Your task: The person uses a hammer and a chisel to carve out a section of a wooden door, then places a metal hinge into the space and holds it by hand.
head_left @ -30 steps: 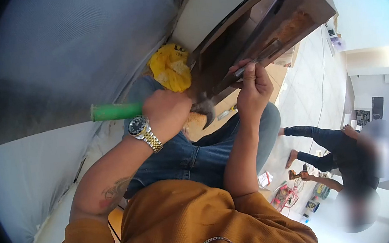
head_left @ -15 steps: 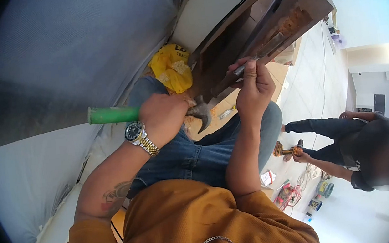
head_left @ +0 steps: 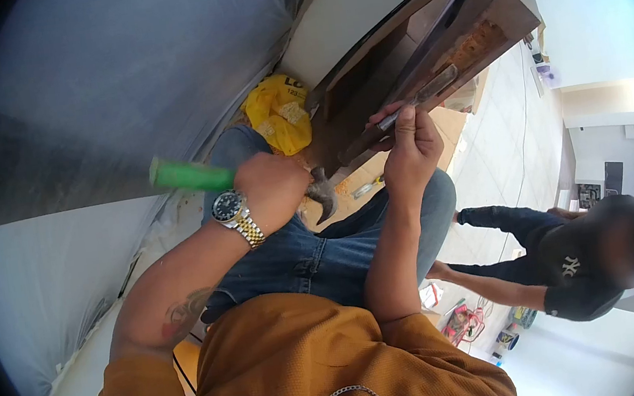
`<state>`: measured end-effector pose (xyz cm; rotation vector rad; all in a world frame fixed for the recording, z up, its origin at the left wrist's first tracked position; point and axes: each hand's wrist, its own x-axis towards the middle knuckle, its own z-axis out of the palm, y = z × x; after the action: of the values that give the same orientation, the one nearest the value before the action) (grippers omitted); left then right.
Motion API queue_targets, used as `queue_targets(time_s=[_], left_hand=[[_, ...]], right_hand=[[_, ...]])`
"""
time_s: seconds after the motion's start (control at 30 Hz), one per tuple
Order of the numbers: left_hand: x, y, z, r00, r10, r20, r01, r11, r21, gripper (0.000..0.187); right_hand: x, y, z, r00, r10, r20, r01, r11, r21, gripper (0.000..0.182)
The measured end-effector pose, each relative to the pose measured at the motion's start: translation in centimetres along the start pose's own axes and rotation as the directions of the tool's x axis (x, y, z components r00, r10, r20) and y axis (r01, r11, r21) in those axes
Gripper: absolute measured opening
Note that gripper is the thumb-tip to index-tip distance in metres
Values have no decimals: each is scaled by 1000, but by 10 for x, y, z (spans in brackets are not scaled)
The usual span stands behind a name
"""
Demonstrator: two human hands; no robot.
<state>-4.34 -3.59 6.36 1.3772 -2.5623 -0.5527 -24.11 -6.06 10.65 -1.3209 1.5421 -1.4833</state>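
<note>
My left hand [head_left: 273, 191] is wrapped around the green handle of a claw hammer [head_left: 193, 174]. Its dark metal head [head_left: 322, 196] sticks out past my fingers, above my lap. My right hand [head_left: 412, 144] pinches a metal chisel [head_left: 436, 87] between thumb and fingers. The chisel lies along the edge of a dark brown wooden panel [head_left: 518, 11], its flat blade pointing towards a rough recess [head_left: 475, 45] of bare orange-brown wood. Part of the chisel is covered by my fingers. Hammer head and chisel are apart.
A yellow bag [head_left: 280, 116] with wood chips on it lies beside my knee. Plastic sheeting [head_left: 124, 79] hangs on the left. A co-worker [head_left: 575, 262] bends low at the right, near red tools [head_left: 464, 323] on the floor. A cardboard sheet [head_left: 450, 132] lies under the panel.
The hammer has tilted, its head shifting slightly left and down. My right hand still grips the chisel, a little further left. The co-worker has bent forward; the orange drill is no longer visible.
</note>
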Motion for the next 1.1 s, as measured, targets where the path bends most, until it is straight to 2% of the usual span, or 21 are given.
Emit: queue_targets(time_s=[0.13, 0.2, 0.23, 0.3, 0.4, 0.53, 0.6, 0.63, 0.7, 0.73, 0.8, 0.83, 0.9, 1.0, 1.03, 1.1], left_hand=[[11, 5, -20, 1000, 14, 8, -14, 1000, 21, 12], [13, 7, -24, 991, -13, -130, 9, 999, -36, 12], [10, 9, -26, 991, -12, -132, 8, 999, -35, 12], [1, 13, -26, 998, -58, 20, 58, 998, 33, 12], [-5, 4, 0, 1000, 16, 24, -17, 999, 44, 12], [-1, 14, -25, 1000, -14, 18, 14, 1000, 22, 12], [1, 21, -42, 989, -49, -139, 46, 999, -27, 12], [0, 22, -41, 988, -50, -144, 46, 999, -25, 12], [-4, 20, -34, 999, -49, 4, 49, 998, 27, 12], [-5, 16, -24, 999, -49, 5, 49, 998, 30, 12], [-5, 7, -10, 997, 79, 10, -80, 994, 77, 16], [-3, 7, -13, 997, 74, 12, -75, 994, 78, 16], [4, 13, -25, 996, -14, -83, 20, 997, 70, 17], [2, 16, -44, 995, -23, -102, 25, 1000, 17, 16], [0, 16, -43, 995, -23, -102, 25, 1000, 17, 16], [-6, 15, -35, 1000, -26, 0, 26, 999, 27, 11]], right_hand=[[0, 1, -1, 999, -33, 30, 34, 999, -12, 29], [-1, -3, 1, 1000, -16, 20, 15, 1000, 4, 29], [1, -6, 2, 1000, -6, 11, 6, 1000, 27, 30], [1, -7, 0, 1000, -8, 16, 8, 1000, 15, 30], [0, -6, -1, 1000, -6, 22, 6, 1000, 13, 31], [2, -2, -5, 997, -59, 48, 59, 998, 8, 32], [0, -8, 0, 999, -37, 30, 36, 999, 22, 32], [1, -12, 1, 1000, -17, 12, 16, 999, 40, 32], [2, -10, -2, 1000, -21, 19, 20, 999, 37, 32], [2, -9, -3, 999, -19, 27, 18, 999, 32, 32], [2, -10, -2, 999, -26, 21, 25, 999, 28, 32], [2, -9, -2, 1000, -28, 13, 28, 999, 17, 32], [3, -6, -2, 999, -36, 25, 35, 999, 37, 32], [1, -9, -1, 998, -50, 37, 49, 998, 46, 31], [0, -11, -1, 998, -50, 39, 49, 998, 41, 31], [-1, -11, -1, 999, -39, 32, 38, 998, 40, 31]])
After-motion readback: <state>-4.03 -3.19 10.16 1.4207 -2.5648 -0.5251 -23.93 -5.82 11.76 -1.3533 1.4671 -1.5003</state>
